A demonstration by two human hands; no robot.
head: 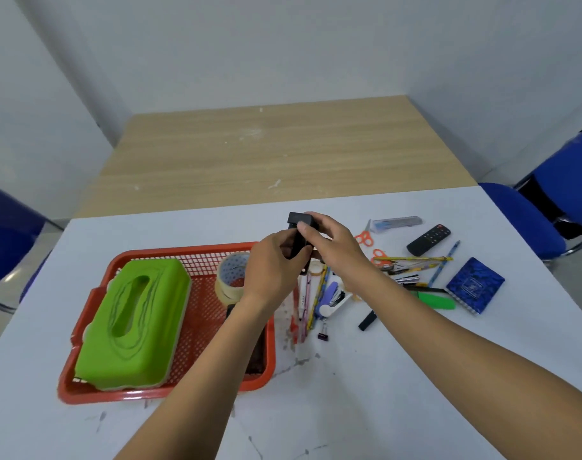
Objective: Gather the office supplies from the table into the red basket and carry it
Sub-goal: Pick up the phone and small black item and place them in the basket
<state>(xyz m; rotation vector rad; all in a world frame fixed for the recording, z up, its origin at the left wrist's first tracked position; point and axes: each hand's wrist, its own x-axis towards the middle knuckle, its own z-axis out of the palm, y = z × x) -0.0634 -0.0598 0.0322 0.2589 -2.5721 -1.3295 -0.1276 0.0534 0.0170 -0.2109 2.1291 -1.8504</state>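
The red basket (170,393) sits on the white table (382,410), near me and on my left. A big green tissue box (133,320) fills its left half. The box's long side runs away from me and leans a bit to the right at the far end. A roll of tape (231,277) stands tilted in the far right part of the basket. A dark thing (258,353) lies by the basket's right wall, and my left arm hides most of it. I hold a small black thing (299,224) up over the basket's far right corner. I cannot tell what it is. Its long side goes up and down, with the thick end on top and tipped away from me. My left hand (273,263) curls its fingers round the low part. My right hand (332,244) pinches the top with thumb and fingers. Right of the basket lies a messy pile, partly hidden under my right arm: a purple stapler (331,293), orange scissors (365,239), a yellow pencil (412,259), a green marker (437,300) and a binder clip (323,336). Farther right are a black remote (428,240) and a blue notebook (475,283). A wooden table (266,151) stands behind and a blue chair (528,220) waits on the right.
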